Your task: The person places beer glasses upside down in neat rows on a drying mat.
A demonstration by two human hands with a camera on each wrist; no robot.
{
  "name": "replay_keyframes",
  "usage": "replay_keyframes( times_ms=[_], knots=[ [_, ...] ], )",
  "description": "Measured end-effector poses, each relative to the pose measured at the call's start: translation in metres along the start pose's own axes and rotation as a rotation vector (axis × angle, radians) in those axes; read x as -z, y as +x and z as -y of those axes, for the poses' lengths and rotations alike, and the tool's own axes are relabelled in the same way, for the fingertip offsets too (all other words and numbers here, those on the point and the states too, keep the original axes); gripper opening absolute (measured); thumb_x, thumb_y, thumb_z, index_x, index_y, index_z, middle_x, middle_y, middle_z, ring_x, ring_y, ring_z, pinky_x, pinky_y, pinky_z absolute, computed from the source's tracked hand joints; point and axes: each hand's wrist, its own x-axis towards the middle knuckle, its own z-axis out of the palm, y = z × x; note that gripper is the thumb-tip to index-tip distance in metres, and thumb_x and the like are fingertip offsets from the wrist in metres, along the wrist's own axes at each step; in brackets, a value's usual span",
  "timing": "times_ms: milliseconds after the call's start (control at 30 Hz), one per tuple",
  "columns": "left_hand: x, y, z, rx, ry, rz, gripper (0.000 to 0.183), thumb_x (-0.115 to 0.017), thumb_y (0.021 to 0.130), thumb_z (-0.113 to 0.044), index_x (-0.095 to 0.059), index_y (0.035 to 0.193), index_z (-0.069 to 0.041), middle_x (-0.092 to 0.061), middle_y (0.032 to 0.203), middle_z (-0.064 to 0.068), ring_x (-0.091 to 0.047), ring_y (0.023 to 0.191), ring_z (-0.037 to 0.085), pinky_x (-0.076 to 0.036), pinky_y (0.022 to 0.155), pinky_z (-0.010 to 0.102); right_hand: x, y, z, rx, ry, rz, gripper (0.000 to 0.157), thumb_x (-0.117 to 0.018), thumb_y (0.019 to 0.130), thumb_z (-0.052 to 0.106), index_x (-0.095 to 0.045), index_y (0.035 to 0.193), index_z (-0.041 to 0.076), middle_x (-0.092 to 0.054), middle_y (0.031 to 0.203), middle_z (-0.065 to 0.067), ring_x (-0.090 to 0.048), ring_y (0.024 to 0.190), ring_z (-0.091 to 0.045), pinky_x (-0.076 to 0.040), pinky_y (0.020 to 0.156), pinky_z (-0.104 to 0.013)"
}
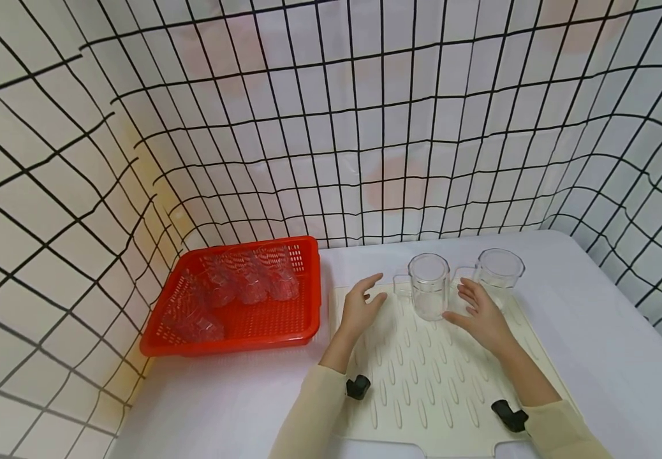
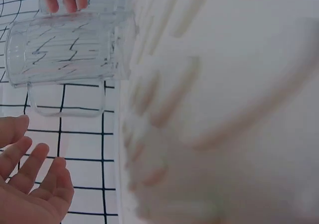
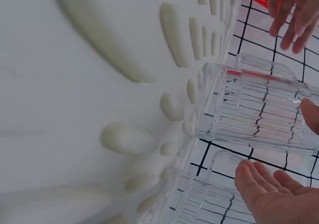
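Two clear, faceted mugs stand upright toward the far end of a cream ribbed drain board (image 1: 423,398). My right hand (image 1: 485,322) is between the middle mug (image 1: 430,290) and the right mug (image 1: 499,274), its fingers relaxed and its thumb close to the middle mug's side. My left hand (image 1: 360,310) hovers left of the middle mug, fingers loosely bent and holding nothing. In the left wrist view, the mug's handle (image 2: 67,113) points toward my left hand (image 2: 37,184). The right wrist view shows my right palm (image 3: 284,201) beside the middle mug (image 3: 264,109).
At the left stands a red plastic basket (image 1: 245,347) with several clear glass-like vessels (image 1: 250,284) lying along its back and left side. Black wire grid panels (image 1: 365,127) enclose the white table (image 1: 233,408) at the back and both sides.
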Motion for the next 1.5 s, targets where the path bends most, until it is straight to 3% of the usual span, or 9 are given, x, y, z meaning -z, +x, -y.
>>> replay_keyframes(
  times_ms=[267, 533, 733, 900, 1033, 1100, 1133, 1300, 1500],
  knots=[
    [0.012, -0.026, 0.010, 0.051, -0.067, -0.091, 0.028, -0.061, 0.093, -0.003, -0.065, 0.121, -0.002, -0.069, 0.110, 0.013, -0.063, 0.101, 0.025, -0.050, 0.086, 0.036, 0.002, -0.023, -0.006, 0.003, -0.102, -0.024, 0.082, -0.070, 0.091, 0.020, -0.020, 0.149, -0.007, -0.030, 0.148, -0.032, -0.032, 0.135, -0.046, -0.029, 0.105, -0.057],
    [0.024, -0.041, 0.008, 0.090, -0.105, -0.085, 0.024, -0.059, 0.096, -0.007, -0.065, 0.118, 0.000, -0.070, 0.102, 0.010, -0.064, 0.094, 0.025, -0.050, 0.084, 0.031, 0.010, -0.045, -0.003, -0.042, -0.198, -0.020, 0.076, -0.066, 0.094, 0.030, -0.026, 0.149, -0.003, -0.034, 0.148, -0.028, -0.035, 0.134, -0.044, -0.032, 0.104, -0.054],
    [0.039, -0.061, -0.003, 0.052, -0.075, -0.045, 0.022, -0.059, 0.097, -0.011, -0.067, 0.116, -0.004, -0.070, 0.102, 0.007, -0.065, 0.092, 0.022, -0.051, 0.085, 0.030, 0.021, -0.061, -0.008, -0.096, -0.232, 0.017, 0.076, -0.064, 0.095, 0.033, -0.024, 0.148, -0.006, -0.032, 0.147, -0.032, -0.033, 0.133, -0.048, -0.031, 0.103, -0.059],
    [0.057, -0.086, -0.008, -0.007, -0.086, -0.012, 0.020, -0.061, 0.095, -0.008, -0.067, 0.113, 0.001, -0.071, 0.101, 0.012, -0.067, 0.090, 0.030, -0.053, 0.081, 0.028, 0.034, -0.076, -0.014, -0.140, -0.275, 0.034, 0.077, -0.061, 0.096, 0.037, -0.024, 0.148, -0.006, -0.033, 0.147, -0.032, -0.035, 0.131, -0.047, -0.034, 0.099, -0.057],
    [0.071, -0.106, -0.015, 0.008, -0.075, -0.011, 0.019, -0.062, 0.095, -0.008, -0.069, 0.111, -0.003, -0.071, 0.100, 0.010, -0.067, 0.089, 0.030, -0.053, 0.080, 0.026, 0.045, -0.086, -0.018, -0.166, -0.315, 0.031, 0.076, -0.060, 0.097, 0.039, -0.026, 0.147, -0.007, -0.035, 0.145, -0.032, -0.037, 0.129, -0.046, -0.042, 0.096, -0.027],
    [0.078, -0.116, -0.017, 0.007, -0.020, -0.028, 0.017, -0.062, 0.095, -0.009, -0.070, 0.111, -0.006, -0.071, 0.099, 0.007, -0.066, 0.088, 0.025, -0.053, 0.079, 0.026, 0.049, -0.090, -0.021, -0.175, -0.337, 0.031, 0.076, -0.060, 0.097, 0.039, -0.027, 0.146, -0.007, -0.036, 0.144, -0.033, -0.038, 0.127, -0.046, -0.044, 0.092, -0.025],
    [0.082, -0.120, -0.018, 0.001, 0.009, -0.043, 0.017, -0.062, 0.095, -0.008, -0.070, 0.110, -0.006, -0.071, 0.098, 0.005, -0.066, 0.087, 0.022, -0.053, 0.079, 0.027, 0.050, -0.092, -0.022, -0.178, -0.350, 0.029, 0.075, -0.060, 0.096, 0.039, -0.028, 0.145, -0.008, -0.037, 0.143, -0.033, -0.039, 0.127, -0.046, -0.044, 0.088, -0.020],
    [0.102, -0.135, -0.017, -0.067, 0.079, -0.162, 0.018, -0.064, 0.093, -0.005, -0.070, 0.110, -0.008, -0.071, 0.094, 0.003, -0.064, 0.082, 0.016, -0.054, 0.075, 0.030, 0.053, -0.097, -0.029, -0.205, -0.381, 0.059, 0.077, -0.060, 0.096, 0.040, -0.027, 0.145, -0.010, -0.035, 0.143, -0.036, -0.038, 0.126, -0.050, -0.043, 0.093, -0.046],
    [0.133, -0.137, -0.007, -0.066, 0.091, -0.468, 0.020, -0.061, 0.094, -0.002, -0.067, 0.113, -0.004, -0.069, 0.099, 0.010, -0.060, 0.082, 0.017, -0.051, 0.071, 0.022, 0.054, -0.095, -0.039, -0.234, -0.396, 0.141, 0.082, -0.059, 0.096, 0.042, -0.023, 0.145, -0.012, -0.024, 0.141, -0.045, -0.029, 0.124, -0.063, -0.033, 0.092, -0.070]
  ],
)
